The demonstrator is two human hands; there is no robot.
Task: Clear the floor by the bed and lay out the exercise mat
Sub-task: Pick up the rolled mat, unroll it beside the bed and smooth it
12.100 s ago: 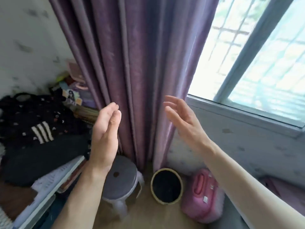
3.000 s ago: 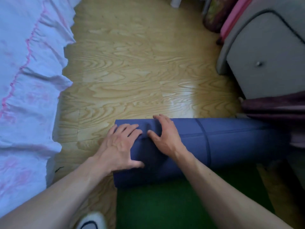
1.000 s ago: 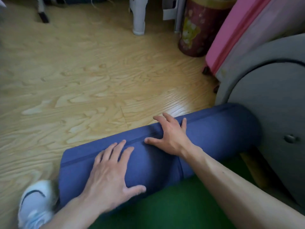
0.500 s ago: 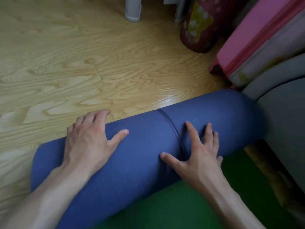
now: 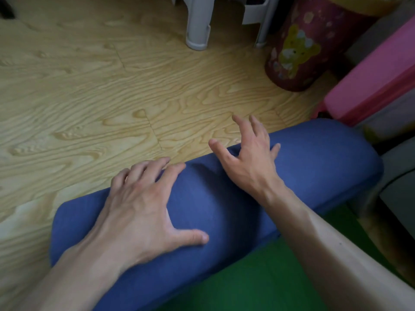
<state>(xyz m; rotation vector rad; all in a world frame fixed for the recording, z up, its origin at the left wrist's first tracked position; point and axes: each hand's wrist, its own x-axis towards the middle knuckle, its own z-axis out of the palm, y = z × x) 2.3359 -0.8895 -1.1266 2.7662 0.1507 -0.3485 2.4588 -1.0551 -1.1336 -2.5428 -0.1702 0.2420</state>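
The exercise mat lies partly unrolled on the wooden floor. Its rolled part is a thick blue cylinder running from lower left to upper right. The unrolled green side spreads toward me at the bottom. My left hand rests flat on the roll's left half, fingers spread and curled over its far edge. My right hand sits on the roll's top near the middle, its fingers lifted and apart, reaching past the far edge. Neither hand grips anything.
White plastic stool legs stand at the top. A dark red bin with a bear print stands at the upper right. A pink case and a grey cabinet border the roll's right end. Bare floor stretches left and ahead.
The roll has moved forward, toward the bin and stool. My right hand has shifted from the roll's near side up over its top, fingers lifting. My left hand stays pressed on the left half.
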